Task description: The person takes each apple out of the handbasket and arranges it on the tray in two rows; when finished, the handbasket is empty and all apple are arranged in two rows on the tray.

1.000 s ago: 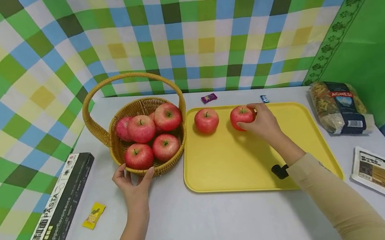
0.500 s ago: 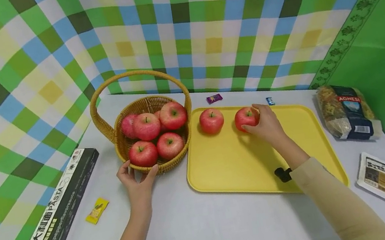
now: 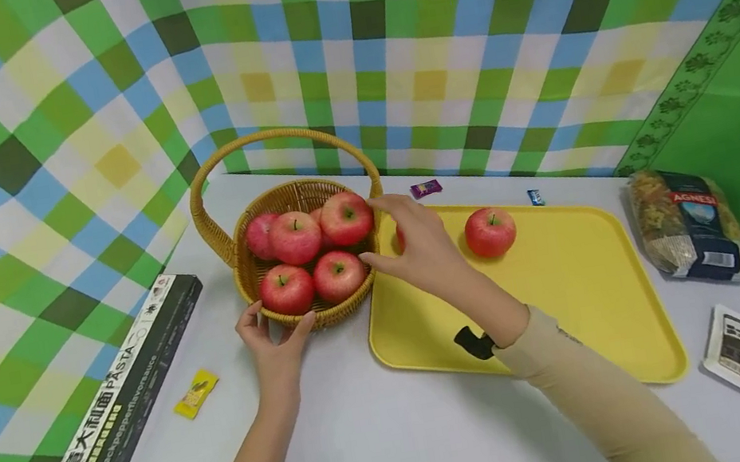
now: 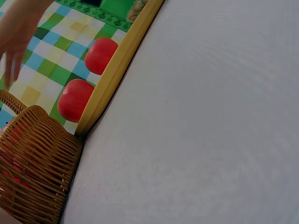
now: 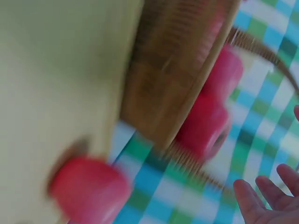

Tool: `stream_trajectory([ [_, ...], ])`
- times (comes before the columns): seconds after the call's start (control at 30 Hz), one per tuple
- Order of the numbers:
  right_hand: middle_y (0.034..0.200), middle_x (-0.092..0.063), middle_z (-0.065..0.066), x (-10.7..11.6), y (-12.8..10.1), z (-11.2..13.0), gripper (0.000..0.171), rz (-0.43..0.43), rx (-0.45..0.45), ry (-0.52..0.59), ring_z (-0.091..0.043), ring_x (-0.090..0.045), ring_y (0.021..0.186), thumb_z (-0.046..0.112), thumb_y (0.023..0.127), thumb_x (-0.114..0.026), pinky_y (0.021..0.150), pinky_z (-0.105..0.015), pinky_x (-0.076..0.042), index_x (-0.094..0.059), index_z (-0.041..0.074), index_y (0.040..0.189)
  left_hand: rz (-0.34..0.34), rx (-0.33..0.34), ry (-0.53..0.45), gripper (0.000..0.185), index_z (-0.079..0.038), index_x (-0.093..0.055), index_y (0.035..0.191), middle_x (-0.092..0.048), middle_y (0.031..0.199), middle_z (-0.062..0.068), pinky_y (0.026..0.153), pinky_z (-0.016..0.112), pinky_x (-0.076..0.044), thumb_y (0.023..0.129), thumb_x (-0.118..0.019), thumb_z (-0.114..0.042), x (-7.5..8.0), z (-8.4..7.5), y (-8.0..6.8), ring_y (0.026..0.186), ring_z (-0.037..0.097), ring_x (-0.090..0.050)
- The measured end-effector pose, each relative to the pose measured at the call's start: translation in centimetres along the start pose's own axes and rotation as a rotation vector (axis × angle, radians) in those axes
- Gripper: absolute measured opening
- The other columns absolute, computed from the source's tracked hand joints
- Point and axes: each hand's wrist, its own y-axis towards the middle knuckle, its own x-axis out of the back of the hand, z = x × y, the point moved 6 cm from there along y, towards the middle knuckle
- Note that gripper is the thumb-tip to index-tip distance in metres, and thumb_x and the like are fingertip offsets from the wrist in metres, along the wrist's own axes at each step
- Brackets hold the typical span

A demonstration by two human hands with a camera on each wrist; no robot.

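my left hand [image 3: 277, 348] cups the near wall of the wicker basket [image 3: 325, 315] on the tabletop [image 3: 402, 436], fingers wrapped on the rim, holding it steady; my right hand [image 3: 419, 243] is loose and empty, fingers spread, hovering between the basket and the yellow tray [image 3: 569, 296]; five apples [image 3: 296, 236] sit piled in the basket, one apple on the tray [image 3: 490, 231] is in plain view and another is mostly hidden behind my hand; i'd say go for the top apple nearest the tray, come down from above so the handle stays clear, wrap fingers right round it, and keep the basket braced so it doesn't slide
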Motion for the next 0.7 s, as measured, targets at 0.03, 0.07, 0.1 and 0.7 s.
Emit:
stream_trajectory([
  [0.03, 0.139, -0.046, -0.009, -0.8, 0.6, 0.9, 0.069, 0.022, 0.029, 0.008, -0.026, -0.042, 0.128, 0.032, 0.081, -0.078, 0.105, -0.047, -0.039, -0.047, 0.009, 0.138, 0.000, 0.004, 0.005, 0.073, -0.020, -0.024, 0.130, -0.012, 0.153, -0.002, 0.110, 0.035, -0.034, 0.082, -0.077, -0.005, -0.1, 0.0, 0.0, 0.140, 0.014, -0.019],
  [0.07, 0.140, -0.046, -0.009, -1.6, 1.2, 1.7, 0.069, 0.043, 0.046, 0.003, -0.026, -0.042, 0.128, 0.034, 0.081, -0.078, 0.105, -0.046, -0.039, -0.046, 0.010, 0.138, 0.000, 0.005, 0.009, 0.073, -0.020, -0.024, 0.130, -0.011, 0.153, -0.002, 0.110, 0.035, -0.034, 0.082, -0.077, -0.005, -0.1, -0.1, 0.0, 0.140, 0.014, -0.018],
  [0.1, 0.139, -0.046, -0.008, -2.4, 1.8, 2.5, 0.069, 0.064, 0.063, 0.000, -0.025, -0.041, 0.128, 0.035, 0.082, -0.077, 0.105, -0.045, -0.038, -0.047, 0.009, 0.138, 0.002, 0.005, 0.010, 0.073, -0.020, -0.024, 0.130, -0.011, 0.153, -0.002, 0.109, 0.035, -0.035, 0.082, -0.077, -0.006, -0.1, -0.1, 0.0, 0.140, 0.014, -0.018],
  [0.7, 0.140, -0.043, -0.006, -10.7, 9.6, 4.6, 0.078, 0.351, -0.013, -0.392, -0.029, -0.041, 0.128, 0.050, 0.083, -0.070, 0.110, -0.042, -0.033, -0.039, 0.015, 0.145, 0.002, 0.024, 0.057, 0.073, -0.023, -0.023, 0.130, -0.008, 0.154, -0.003, 0.109, 0.033, -0.035, 0.082, -0.078, -0.013, -0.1, 0.0, -0.1, 0.141, 0.014, -0.017],
])
